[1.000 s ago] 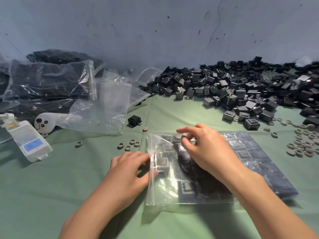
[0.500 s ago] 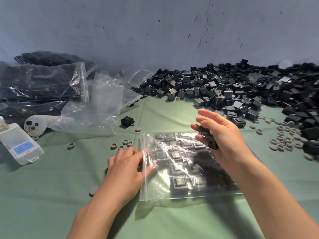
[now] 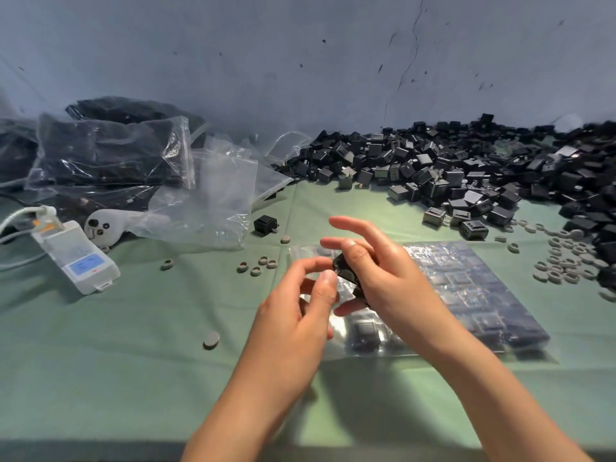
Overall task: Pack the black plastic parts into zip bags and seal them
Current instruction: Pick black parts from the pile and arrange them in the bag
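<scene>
A clear zip bag (image 3: 466,288) partly filled with black plastic parts lies flat on the green cloth, its mouth to the left. My right hand (image 3: 390,281) hovers over that mouth and grips a small stack of black parts (image 3: 345,271) between thumb and fingers, index finger stretched out. My left hand (image 3: 296,315) is raised just left of the stack, fingers loosely curled, thumb tip close to the parts; I see nothing held in it. A big pile of loose black parts (image 3: 466,175) fills the back right.
Empty clear bags (image 3: 213,201) and filled bags (image 3: 106,151) lie at the back left. A white device (image 3: 80,261) with a cable sits at the left. Grey rings (image 3: 560,261) are scattered at the right, a few rings (image 3: 256,265) and one black part (image 3: 265,225) mid-table.
My right hand lifted black parts off the bag and brought them leftward over its mouth. My left hand left the bag's edge and rose toward the parts.
</scene>
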Tool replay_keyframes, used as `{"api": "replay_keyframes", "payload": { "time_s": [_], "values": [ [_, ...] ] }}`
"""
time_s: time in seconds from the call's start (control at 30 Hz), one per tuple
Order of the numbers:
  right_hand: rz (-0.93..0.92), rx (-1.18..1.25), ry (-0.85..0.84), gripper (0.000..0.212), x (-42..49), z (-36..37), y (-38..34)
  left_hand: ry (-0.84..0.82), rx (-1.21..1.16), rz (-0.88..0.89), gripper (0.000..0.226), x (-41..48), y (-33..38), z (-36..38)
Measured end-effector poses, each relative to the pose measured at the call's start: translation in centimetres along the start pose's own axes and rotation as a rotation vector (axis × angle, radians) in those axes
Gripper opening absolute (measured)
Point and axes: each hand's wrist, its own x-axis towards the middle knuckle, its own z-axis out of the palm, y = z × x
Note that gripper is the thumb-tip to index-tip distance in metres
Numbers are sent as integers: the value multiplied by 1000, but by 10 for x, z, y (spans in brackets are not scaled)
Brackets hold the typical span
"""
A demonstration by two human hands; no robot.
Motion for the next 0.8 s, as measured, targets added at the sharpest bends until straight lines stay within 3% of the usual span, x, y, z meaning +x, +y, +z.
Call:
{"api": "replay_keyframes", "payload": {
  "time_s": [0.2,0.33,0.4,0.47,0.57,0.67,0.8],
  "values": [
    [-153,-182,-98,40,-14,13,6,-29,-252,-121,11,-2,2,-5],
    [-192,-287,-75,45,-22,12,8,-195,-194,-68,15,-5,1,-12],
    [-199,-276,1,46,-25,9,5,-160,-159,-54,19,-4,-1,-18],
    [-152,-170,121,40,-25,-1,-2,12,-86,-58,17,0,-10,-30],
    [16,62,351,35,-22,-28,-13,189,329,-20,28,0,-26,-49],
    [189,179,540,38,-21,-53,-19,80,537,-11,34,-2,-40,-48],
    [277,300,646,36,-20,-69,-20,-149,531,22,39,-1,-46,-41]
  ]
}}
